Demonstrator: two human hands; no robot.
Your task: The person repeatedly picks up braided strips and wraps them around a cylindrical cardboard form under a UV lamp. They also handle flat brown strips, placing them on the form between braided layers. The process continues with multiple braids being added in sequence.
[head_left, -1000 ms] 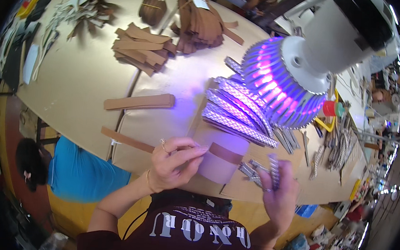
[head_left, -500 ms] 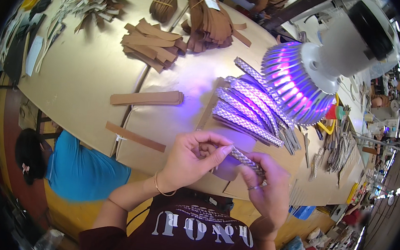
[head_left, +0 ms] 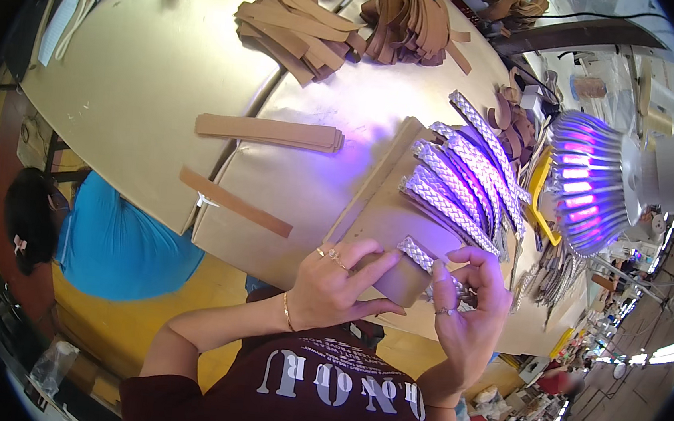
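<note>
A short braided strip [head_left: 415, 252], whitish with a purple sheen, lies slanted over the near end of a tan cardboard piece [head_left: 371, 201]. My right hand [head_left: 474, 307] grips it between thumb and fingers near its right part, which is partly hidden by them. At the strip's other end, my left hand [head_left: 337, 281] has its index fingertip by the tip, with thumb and fingers apart. Beyond both hands, several similar braided strips [head_left: 455, 185] lie side by side on the cardboard under purple light.
A finned lamp [head_left: 592, 185] glows purple at the right, beside a yellow frame [head_left: 541, 200]. Flat brown strips [head_left: 268, 132] and a single brown strip [head_left: 237, 202] lie left. Brown bundles [head_left: 300, 31] sit at the back. A person in blue [head_left: 122, 236] is beyond the table's left edge.
The braided strip has gone from being held up between both hands to lying over the cardboard's near end. My left fingers have spread from their pinch. The view has shifted.
</note>
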